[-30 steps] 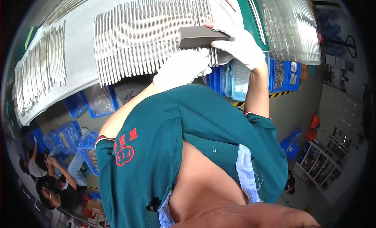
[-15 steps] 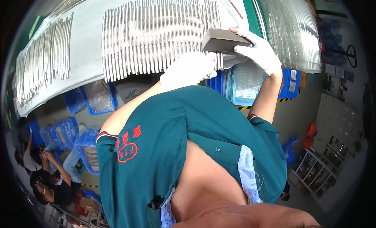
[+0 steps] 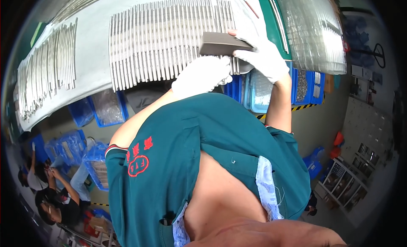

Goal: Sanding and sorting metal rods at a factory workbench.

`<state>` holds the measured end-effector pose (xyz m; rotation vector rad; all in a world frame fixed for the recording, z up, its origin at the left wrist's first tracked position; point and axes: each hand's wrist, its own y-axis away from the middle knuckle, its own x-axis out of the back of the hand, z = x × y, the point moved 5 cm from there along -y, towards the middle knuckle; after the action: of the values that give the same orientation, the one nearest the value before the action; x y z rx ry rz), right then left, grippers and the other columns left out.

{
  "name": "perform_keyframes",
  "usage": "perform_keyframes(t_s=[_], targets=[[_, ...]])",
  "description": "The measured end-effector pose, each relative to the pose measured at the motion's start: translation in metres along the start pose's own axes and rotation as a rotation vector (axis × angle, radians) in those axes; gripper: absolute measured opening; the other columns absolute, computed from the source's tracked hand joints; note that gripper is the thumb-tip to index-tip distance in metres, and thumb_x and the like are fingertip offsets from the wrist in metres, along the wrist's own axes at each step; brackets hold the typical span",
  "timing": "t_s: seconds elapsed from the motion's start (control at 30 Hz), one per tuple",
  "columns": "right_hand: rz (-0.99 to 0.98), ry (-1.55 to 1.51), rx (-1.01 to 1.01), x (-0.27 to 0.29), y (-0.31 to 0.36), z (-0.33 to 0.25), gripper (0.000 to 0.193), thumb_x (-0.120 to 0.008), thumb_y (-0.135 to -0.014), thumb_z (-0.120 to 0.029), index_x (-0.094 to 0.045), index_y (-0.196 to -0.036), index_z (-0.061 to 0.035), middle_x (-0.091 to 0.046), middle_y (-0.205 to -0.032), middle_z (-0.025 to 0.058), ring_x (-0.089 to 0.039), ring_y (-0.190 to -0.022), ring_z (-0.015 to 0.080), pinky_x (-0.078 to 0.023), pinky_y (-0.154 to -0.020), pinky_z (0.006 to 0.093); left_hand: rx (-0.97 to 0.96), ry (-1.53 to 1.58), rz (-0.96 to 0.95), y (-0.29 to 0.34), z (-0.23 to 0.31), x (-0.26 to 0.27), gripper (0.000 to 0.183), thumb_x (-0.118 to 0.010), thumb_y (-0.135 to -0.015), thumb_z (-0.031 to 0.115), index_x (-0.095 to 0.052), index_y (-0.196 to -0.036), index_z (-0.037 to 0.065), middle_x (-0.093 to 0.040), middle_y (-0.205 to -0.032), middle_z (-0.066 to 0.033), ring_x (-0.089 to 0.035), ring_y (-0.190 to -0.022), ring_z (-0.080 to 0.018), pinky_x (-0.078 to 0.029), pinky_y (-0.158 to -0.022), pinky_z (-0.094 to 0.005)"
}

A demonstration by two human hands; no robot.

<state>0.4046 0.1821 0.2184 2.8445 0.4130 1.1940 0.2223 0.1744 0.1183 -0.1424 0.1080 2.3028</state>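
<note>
My right hand (image 3: 266, 58), in a white glove with a bare thumb or fingertip showing, grips the right end of a dark grey rectangular block (image 3: 222, 45). The block lies across the near part of a long row of thin metal rods (image 3: 161, 39), toward the row's right side. My left hand (image 3: 202, 76), also gloved in white, is closed at the near ends of the rods, just below the block. Its fingers are curled, and what they hold is hidden. Several rod ends (image 3: 235, 68) show between the two hands.
A second group of rods (image 3: 48, 60) lies on the white-covered table (image 3: 91, 43) at left. Clear plastic trays (image 3: 309, 32) are stacked at right, beside a few rods on green. Blue bins (image 3: 110, 105) stand below the table edge. Other people (image 3: 59, 183) sit at lower left.
My right hand has moved left with the block, across the rods. My left hand has stayed nearly in place, closed at the rods' near ends.
</note>
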Motion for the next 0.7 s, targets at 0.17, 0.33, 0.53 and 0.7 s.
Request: perform_keyframes(t_s=[0.17,0.33,0.53,0.7], targets=[[0.093,-0.075,-0.211,0.034,0.030,0.023,0.059,-0.079,-0.084,-0.020,-0.062,-0.140,-0.0089,-0.062,-0.142,0.0084,-0.056,-0.130,0.0207,-0.040,-0.114,0.0353,0.250,0.253,0.089,0.007,0.006,-0.004,0.031,-0.057,-0.105,0.028,-0.067,-0.107,-0.001,-0.070,-0.085,-0.0079,-0.068,-0.073,-0.0173,-0.052,-0.066,-0.0330],[0.223,-0.161,-0.143,0.034,0.031,0.020,0.055,-0.077,-0.086,-0.018,-0.063,-0.138,-0.0078,-0.064,-0.140,0.0073,-0.059,-0.127,0.0210,-0.043,-0.111,0.0343,0.190,0.018,0.041,0.003,0.018,0.001,0.031,-0.058,-0.104,0.030,-0.069,-0.102,0.001,-0.072,-0.083,-0.0063,-0.064,-0.068,-0.0127,-0.049,-0.060,-0.0292],[0.035,0.006,0.068,-0.004,-0.003,-0.002,0.055,-0.076,-0.088,-0.019,-0.062,-0.140,-0.0098,-0.065,-0.137,0.0098,-0.061,-0.122,0.0211,-0.047,-0.106,0.0349,0.128,0.112,0.087,0.000,0.018,-0.004,0.029,-0.056,-0.105,0.026,-0.069,-0.101,0.000,-0.069,-0.082,-0.0075,-0.067,-0.070,-0.0162,-0.051,-0.064,-0.0319],[0.020,-0.263,-0.185,0.012,0.002,0.010,0.053,-0.074,-0.090,-0.020,-0.062,-0.141,-0.0120,-0.065,-0.138,0.0114,-0.062,-0.123,0.0209,-0.049,-0.104,0.0349,0.053,-0.267,-0.046,0.001,0.019,0.002,0.020,-0.061,-0.100,0.014,-0.066,-0.113,-0.001,-0.069,-0.097,-0.0096,-0.071,-0.086,-0.0178,-0.056,-0.077,-0.0312]])
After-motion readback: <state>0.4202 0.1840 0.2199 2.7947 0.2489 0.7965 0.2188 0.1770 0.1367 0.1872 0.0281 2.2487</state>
